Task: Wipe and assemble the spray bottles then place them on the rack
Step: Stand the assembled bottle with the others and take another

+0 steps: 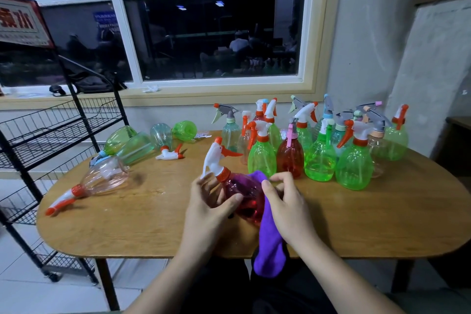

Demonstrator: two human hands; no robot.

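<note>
From the head camera, the step in hand is the wiping. The left hand (214, 209) grips a red bottle (244, 195) by its shoulder, thumb laid across the body. The bottle is held tilted just above the table (142, 227), near the middle of its near edge. Its white spray head (215, 160) with the orange trigger is already on and points toward the far left. The right hand (286, 211) curls round a purple cloth (270, 247) and presses it against the right side of the bottle, while the cloth's loose end hangs down past the near edge. A crowd of assembled bottles (321, 158) stands along the far right of the table. Toward the far left corner several bottles lie on their sides (130, 141), with a loose spray head (169, 155) beside them. A clear pink bottle (104, 178) lies near the left edge. The black wire rack (51, 132) stands just off the left edge, and no bottle shows on its shelves. The next move probably calls for turning the bottle in the left hand so the cloth reaches the rest of it — then a long carry leftward to a shelf.
</note>
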